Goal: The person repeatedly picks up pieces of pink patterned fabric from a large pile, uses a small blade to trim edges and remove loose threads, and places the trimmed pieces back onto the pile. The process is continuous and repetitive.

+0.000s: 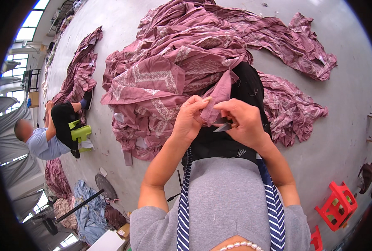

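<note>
A large heap of dusty-pink cloth with white lace-like patterns [161, 79] spreads over my lap and the floor before me. One narrow end of the pink cloth [221, 94] rises between my hands. My left hand [190, 117] pinches its edge between thumb and fingers. Close beside it, my right hand [246, 123] is closed, its thumb and forefinger against the same cloth end. From under those right fingers juts a small pointed metal blade [222, 127]; its handle is hidden in the palm, so I cannot tell whether it belongs to snips.
At the left, another person [48, 140] sits on a green stool [81, 133] beside more pink cloth [79, 69]. Blue cloth [90, 213] lies piled at the lower left near a black pole [79, 206]. A red plastic stool [338, 206] stands at the lower right.
</note>
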### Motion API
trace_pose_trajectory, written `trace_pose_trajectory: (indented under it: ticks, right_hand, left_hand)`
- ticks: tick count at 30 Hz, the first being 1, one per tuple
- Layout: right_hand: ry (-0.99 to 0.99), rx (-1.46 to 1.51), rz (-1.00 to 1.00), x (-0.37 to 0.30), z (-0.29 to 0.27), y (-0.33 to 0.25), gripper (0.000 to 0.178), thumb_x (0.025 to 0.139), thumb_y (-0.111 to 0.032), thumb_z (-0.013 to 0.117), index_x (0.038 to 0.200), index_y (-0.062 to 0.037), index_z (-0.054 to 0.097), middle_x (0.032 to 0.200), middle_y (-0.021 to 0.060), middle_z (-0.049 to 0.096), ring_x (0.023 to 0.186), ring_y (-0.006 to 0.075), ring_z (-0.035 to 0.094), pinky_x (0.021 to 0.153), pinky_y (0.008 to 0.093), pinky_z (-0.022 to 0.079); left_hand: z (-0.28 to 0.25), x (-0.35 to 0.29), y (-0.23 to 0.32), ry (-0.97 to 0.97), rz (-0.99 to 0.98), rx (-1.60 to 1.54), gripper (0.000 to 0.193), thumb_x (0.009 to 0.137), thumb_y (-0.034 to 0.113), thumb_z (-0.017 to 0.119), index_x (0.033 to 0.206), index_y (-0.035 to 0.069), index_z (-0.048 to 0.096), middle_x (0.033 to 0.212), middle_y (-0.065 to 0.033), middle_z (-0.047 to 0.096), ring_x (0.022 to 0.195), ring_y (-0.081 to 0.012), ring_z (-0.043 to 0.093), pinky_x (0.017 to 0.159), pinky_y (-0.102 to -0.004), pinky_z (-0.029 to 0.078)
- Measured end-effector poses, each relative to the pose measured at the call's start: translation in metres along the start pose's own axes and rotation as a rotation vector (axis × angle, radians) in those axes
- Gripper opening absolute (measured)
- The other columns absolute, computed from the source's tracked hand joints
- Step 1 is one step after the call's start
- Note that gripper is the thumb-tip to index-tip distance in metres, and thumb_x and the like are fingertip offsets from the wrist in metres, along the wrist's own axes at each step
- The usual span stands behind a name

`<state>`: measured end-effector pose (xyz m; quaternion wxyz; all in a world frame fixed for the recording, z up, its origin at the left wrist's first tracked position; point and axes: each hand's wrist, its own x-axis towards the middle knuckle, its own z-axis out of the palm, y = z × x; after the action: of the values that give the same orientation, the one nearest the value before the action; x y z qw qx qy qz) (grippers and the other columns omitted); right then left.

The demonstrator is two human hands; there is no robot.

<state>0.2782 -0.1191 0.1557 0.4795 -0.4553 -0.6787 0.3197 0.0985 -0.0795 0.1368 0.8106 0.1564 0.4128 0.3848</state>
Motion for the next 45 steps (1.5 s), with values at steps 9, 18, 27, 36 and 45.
trace_pose_trajectory:
  ticks: [9,18,27,36,45]
  right_hand:
    - [-0.088,0.056,0.064,-0.003,-0.003,0.005,0.028,0.062,0.009,0.064,0.086,-0.0046,0.060,0.071,0.0063,0.059,0.060,0.0200,0.060,0.054,0.0286,0.048]
    - [-0.111,0.083,0.088,-0.006,-0.020,0.011,0.027,0.064,0.013,0.063,0.087,-0.0021,0.060,0.075,0.0080,0.061,0.059,0.0168,0.059,0.056,0.0258,0.048]
    - [-0.092,-0.055,-0.028,0.005,-0.010,0.021,0.028,0.065,0.007,0.064,0.090,-0.0055,0.061,0.081,0.0067,0.060,0.065,0.0222,0.060,0.058,0.0318,0.050]
    - [0.070,-0.333,-0.346,-0.021,-0.002,0.018,0.020,0.065,-0.001,0.065,0.082,-0.0063,0.058,0.085,0.0055,0.060,0.066,0.0218,0.059,0.055,0.0310,0.047]
    - [-0.053,-0.096,-0.262,-0.023,0.009,0.007,0.028,0.065,0.000,0.065,0.092,-0.0063,0.062,0.094,0.0074,0.064,0.073,0.0218,0.063,0.060,0.0293,0.049]
  left_hand:
    - [-0.002,0.004,0.002,-0.044,0.044,0.036,0.013,0.088,0.004,0.060,0.078,0.011,0.054,0.093,0.0006,0.063,0.083,-0.0069,0.058,0.075,-0.0233,0.048]
    - [-0.004,-0.003,0.012,0.001,0.214,0.122,0.019,0.088,0.003,0.062,0.073,0.010,0.053,0.086,0.0020,0.060,0.091,-0.0055,0.054,0.082,-0.0217,0.040]
    - [-0.007,-0.008,-0.005,-0.127,0.213,0.254,0.013,0.089,0.006,0.061,0.078,0.008,0.055,0.087,-0.0024,0.061,0.080,-0.0075,0.056,0.076,-0.0228,0.045]
    - [-0.011,-0.005,0.006,0.108,0.313,0.121,0.017,0.090,0.007,0.062,0.075,0.010,0.055,0.082,-0.0001,0.062,0.068,-0.0047,0.055,0.062,-0.0188,0.044]
    - [-0.003,-0.009,0.013,0.075,0.338,0.260,0.019,0.087,0.009,0.068,0.074,0.009,0.054,0.069,0.0018,0.059,0.057,-0.0022,0.052,0.049,-0.0159,0.041]
